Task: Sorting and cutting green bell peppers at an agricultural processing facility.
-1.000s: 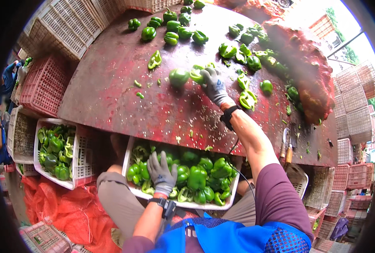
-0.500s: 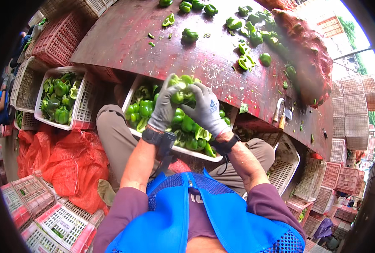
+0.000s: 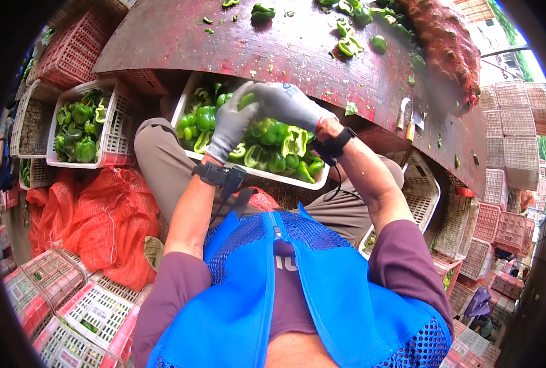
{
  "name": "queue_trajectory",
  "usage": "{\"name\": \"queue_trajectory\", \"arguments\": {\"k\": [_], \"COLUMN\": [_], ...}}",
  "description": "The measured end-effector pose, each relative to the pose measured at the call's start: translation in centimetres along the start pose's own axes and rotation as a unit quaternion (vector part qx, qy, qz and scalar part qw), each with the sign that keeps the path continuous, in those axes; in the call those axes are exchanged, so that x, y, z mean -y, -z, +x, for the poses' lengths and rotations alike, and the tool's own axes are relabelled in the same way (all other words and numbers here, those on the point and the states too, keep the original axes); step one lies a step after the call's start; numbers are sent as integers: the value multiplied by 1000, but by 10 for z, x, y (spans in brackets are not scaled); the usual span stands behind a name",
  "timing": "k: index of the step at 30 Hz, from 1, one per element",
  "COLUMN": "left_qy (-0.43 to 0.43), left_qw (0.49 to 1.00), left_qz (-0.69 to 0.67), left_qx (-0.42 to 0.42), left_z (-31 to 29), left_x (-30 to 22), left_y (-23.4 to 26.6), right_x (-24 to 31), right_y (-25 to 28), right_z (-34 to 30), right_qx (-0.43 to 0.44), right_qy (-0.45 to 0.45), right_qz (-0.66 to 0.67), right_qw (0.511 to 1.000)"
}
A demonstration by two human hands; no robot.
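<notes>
My left hand (image 3: 229,126) and my right hand (image 3: 290,105), both in grey gloves, are closed together around a green bell pepper (image 3: 246,100). Only a small green part of it shows between them; the fingers hide the rest. Right below is a white crate (image 3: 193,153) between my knees, filled with green bell peppers (image 3: 205,118), some whole and some cut open with pale insides, such as the cut pepper (image 3: 294,141). My fingertips are close to the edge of the dark red table (image 3: 187,43).
On the table lie loose peppers (image 3: 349,46), a red mesh sack (image 3: 442,49) and a knife with a wooden handle (image 3: 410,130). Another pepper crate (image 3: 110,156) stands left, above red netting (image 3: 110,221). Stacked crates (image 3: 515,147) rise on the right.
The view has shifted, so the table sits higher in it. My hands have come closer together and turned, and now cover most of the pepper that showed above them before.
</notes>
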State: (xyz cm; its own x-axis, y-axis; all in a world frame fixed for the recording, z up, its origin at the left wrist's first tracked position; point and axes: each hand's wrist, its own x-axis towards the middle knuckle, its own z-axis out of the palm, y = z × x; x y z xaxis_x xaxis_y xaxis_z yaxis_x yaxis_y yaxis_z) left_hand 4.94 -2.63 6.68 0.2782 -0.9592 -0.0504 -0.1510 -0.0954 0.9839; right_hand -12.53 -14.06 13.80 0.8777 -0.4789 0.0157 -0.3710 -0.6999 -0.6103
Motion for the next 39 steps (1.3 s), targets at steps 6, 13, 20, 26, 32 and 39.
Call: {"name": "queue_trajectory", "arguments": {"k": [6,13,20,26,32,39], "left_qy": [25,9,24,52,-10,25], "left_qw": [991,988,992,983,982,829], "left_qz": [-111,-60,0,-139,75,537], "left_qx": [-68,-142,-125,-108,-173,-157], "left_z": [-4,-10,-15,-1,47,74], "left_x": [18,49,34,78,45,176], "left_y": [-14,5,0,73,109,152], "right_x": [-2,17,-22,2,-21,-68], "right_y": [-29,-106,-130,-89,23,101], "right_z": [-6,6,17,24,-75,-242], "right_qx": [-74,-206,-333,-217,-376,-434], "right_qy": [-27,-165,-266,-182,-177,-362], "right_qz": [35,119,504,602,266,-158], "right_qw": [996,957,752,746,870,810]}}
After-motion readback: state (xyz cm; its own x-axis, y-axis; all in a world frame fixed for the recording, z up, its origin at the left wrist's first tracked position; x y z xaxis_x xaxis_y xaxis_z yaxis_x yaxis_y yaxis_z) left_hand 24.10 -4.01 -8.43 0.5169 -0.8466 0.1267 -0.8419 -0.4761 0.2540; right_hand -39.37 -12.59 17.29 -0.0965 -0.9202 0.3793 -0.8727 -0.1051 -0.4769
